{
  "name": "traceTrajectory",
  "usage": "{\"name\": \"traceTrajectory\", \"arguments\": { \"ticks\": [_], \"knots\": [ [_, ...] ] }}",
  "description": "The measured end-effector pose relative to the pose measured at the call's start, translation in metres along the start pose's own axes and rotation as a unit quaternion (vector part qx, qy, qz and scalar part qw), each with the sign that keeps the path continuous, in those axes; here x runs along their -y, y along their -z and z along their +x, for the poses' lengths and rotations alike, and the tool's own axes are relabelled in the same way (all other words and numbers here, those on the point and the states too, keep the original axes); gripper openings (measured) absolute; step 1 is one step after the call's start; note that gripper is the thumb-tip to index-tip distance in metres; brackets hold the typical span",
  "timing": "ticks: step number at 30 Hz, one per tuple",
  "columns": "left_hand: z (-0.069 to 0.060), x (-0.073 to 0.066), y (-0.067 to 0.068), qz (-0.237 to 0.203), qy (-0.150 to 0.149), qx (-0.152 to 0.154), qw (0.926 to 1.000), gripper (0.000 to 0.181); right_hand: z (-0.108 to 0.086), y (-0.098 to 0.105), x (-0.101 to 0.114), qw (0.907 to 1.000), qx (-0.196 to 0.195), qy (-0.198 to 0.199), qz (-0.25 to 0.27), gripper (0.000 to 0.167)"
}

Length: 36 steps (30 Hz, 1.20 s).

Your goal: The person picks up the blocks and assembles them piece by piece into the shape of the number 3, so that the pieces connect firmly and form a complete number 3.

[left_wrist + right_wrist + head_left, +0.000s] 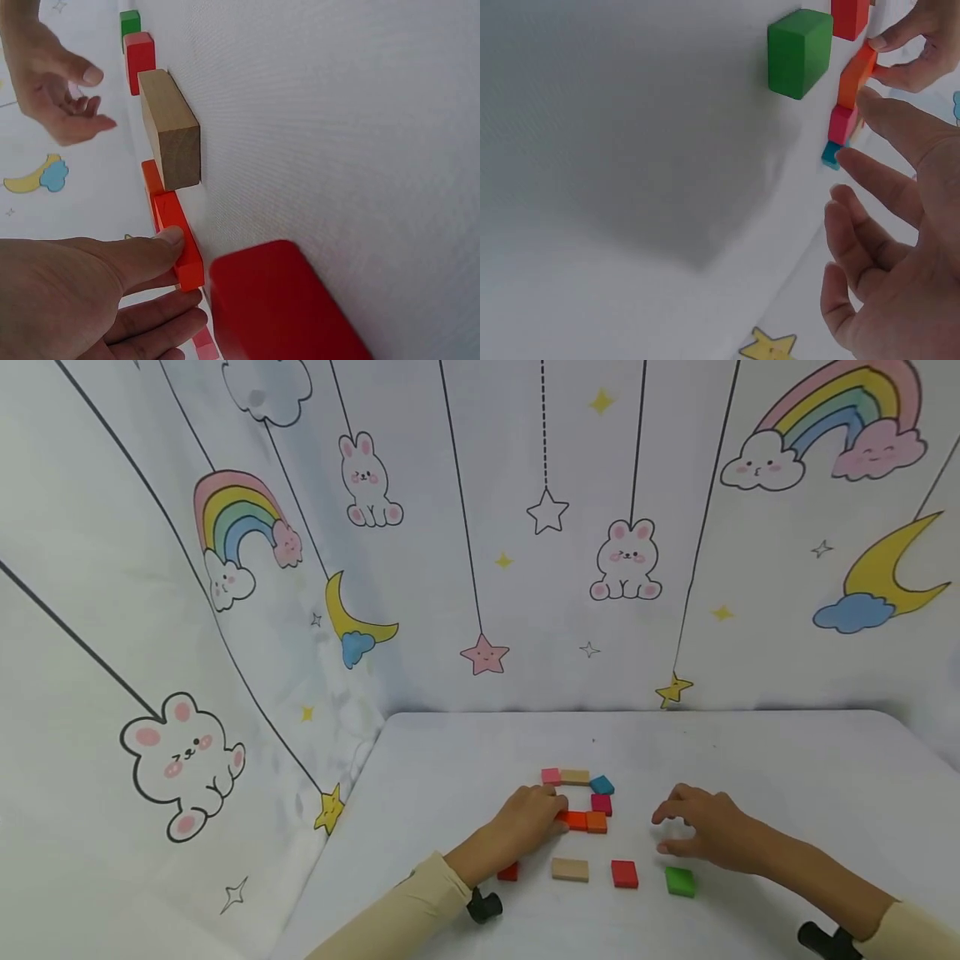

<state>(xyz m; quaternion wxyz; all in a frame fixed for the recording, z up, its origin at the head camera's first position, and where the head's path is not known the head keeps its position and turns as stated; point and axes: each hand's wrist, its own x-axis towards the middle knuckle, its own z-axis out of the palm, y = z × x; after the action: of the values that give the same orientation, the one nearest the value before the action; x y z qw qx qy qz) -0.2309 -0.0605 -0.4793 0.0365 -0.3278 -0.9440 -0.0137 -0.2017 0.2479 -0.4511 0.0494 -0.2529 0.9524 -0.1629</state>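
Observation:
My left hand (525,821) pinches a red-orange block (575,821) by its left end, thumb on the near side. In the left wrist view that block (180,247) lies on the table against an orange block (152,178). A crimson block (602,804), a blue block (602,785), a wooden block (575,777) and a pink block (551,776) continue from there in a bent row. Any blocks beneath the left hand are hidden in the head view. My right hand (712,828) hovers right of them, holding nothing, its fingers apart and loosely bent.
Nearer the person lie a red block (508,872), partly covered by the left wrist, a wooden block (570,870), another red block (624,874) and a green block (680,882). Behind the white table (450,743) hangs a patterned cloth (420,568).

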Motion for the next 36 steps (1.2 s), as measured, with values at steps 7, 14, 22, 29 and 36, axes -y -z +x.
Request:
{"name": "traceTrajectory", "arguments": {
  "ticks": [7,14,22,29,36],
  "knots": [
    [-0.002,-0.002,0.004,-0.011,0.006,0.01,0.9999,0.03,-0.021,-0.007,-0.003,0.9996,0.006,-0.025,0.012,0.038],
    [-0.001,-0.002,0.003,-0.008,0.004,0.008,0.9999,0.03,-0.039,-0.008,-0.005,0.9996,-0.003,-0.024,0.016,0.038],
    [-0.003,0.0,0.003,-0.014,0.012,0.011,0.9998,0.029,-0.051,-0.017,-0.003,0.9996,-0.022,-0.013,0.015,0.037],
    [-0.003,0.0,0.005,-0.019,0.013,0.015,0.9996,0.03,-0.054,-0.02,0.0,0.9991,-0.014,-0.038,0.015,0.034],
    [-0.003,-0.001,0.006,-0.015,0.008,0.015,0.9997,0.029,-0.059,-0.022,-0.004,0.9992,-0.038,-0.015,-0.007,0.035]
  ]
}}
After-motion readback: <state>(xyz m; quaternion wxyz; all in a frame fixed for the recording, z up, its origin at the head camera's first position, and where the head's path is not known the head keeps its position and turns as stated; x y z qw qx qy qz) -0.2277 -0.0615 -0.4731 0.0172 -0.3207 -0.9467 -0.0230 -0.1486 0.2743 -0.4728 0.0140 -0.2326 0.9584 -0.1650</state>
